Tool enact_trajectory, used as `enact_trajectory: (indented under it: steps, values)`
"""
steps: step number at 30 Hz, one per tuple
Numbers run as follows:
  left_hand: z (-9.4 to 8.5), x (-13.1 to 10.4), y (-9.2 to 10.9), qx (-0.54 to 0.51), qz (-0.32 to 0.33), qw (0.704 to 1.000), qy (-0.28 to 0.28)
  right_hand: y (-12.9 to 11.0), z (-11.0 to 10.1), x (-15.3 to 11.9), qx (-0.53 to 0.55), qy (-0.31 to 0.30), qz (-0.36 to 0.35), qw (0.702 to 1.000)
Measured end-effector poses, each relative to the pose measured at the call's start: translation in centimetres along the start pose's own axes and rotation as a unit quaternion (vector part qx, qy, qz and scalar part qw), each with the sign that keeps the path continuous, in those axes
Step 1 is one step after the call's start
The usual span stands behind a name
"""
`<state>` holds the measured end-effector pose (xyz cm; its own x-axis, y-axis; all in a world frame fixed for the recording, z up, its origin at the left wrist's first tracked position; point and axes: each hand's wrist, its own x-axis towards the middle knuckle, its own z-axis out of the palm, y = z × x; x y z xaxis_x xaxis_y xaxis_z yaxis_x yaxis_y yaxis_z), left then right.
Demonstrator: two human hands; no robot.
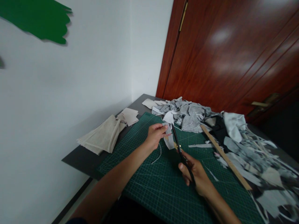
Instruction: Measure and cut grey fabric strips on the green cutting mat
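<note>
Over the green cutting mat (149,186), my left hand (156,135) pinches a small grey fabric strip (169,142) that hangs down from the fingers. My right hand (192,171) is wrapped round the handles of black scissors (178,143). The scissor blades point up and away, right beside the strip's right edge; whether they touch it I cannot tell. A thin white thread (160,155) lies on the mat below my left hand. To the right of the scissors lies a narrow grey strip (201,145).
A wooden ruler (225,157) lies slantwise at the right. Grey and white scraps (191,116) are heaped at the back and down the right side. Folded beige cloth (102,135) sits at the left, near the white wall. A brown door (210,62) stands behind.
</note>
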<state>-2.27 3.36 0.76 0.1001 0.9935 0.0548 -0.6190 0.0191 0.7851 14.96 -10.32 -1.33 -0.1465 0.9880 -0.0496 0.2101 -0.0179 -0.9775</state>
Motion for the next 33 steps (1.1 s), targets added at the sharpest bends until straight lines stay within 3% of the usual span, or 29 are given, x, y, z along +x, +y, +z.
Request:
enact_trajectory:
  steps: [4, 7, 10, 15, 19, 22, 28, 33]
  values:
    - [-0.2, 0.2, 0.1, 0.046, 0.009, 0.999, -0.015, 0.7, -2.3, 1.1, -0.087, 0.09, 0.013, 0.992]
    - [-0.3, 0.2, 0.2, 0.091, 0.023, 0.995, -0.033, 1.3, -4.8, 2.3, -0.229, 0.166, 0.037, 0.958]
    - [-0.3, 0.0, 0.6, 0.116, 0.023, 0.989, -0.087, 1.8, -6.9, 3.0, -0.329, 0.182, 0.076, 0.923]
    - [-0.1, -0.5, 1.9, 0.085, -0.008, 0.979, -0.187, 2.3, -9.0, 3.0, -0.444, 0.172, 0.101, 0.873]
    - [-0.4, -0.6, 2.7, 0.076, -0.059, 0.965, -0.246, 2.3, -9.9, 2.7, -0.448, 0.14, 0.089, 0.878]
    - [-0.6, -0.5, 2.7, 0.115, -0.059, 0.954, -0.272, 2.0, -10.3, 2.6, -0.45, 0.111, 0.098, 0.881]
    - [-0.4, -0.5, 2.5, 0.087, -0.017, 0.972, -0.219, 1.8, -11.0, 2.2, -0.457, 0.069, 0.084, 0.883]
    - [-0.2, -0.3, 2.8, -0.008, -0.063, 0.98, -0.186, 1.8, -11.7, 1.1, -0.43, 0.032, 0.039, 0.901]
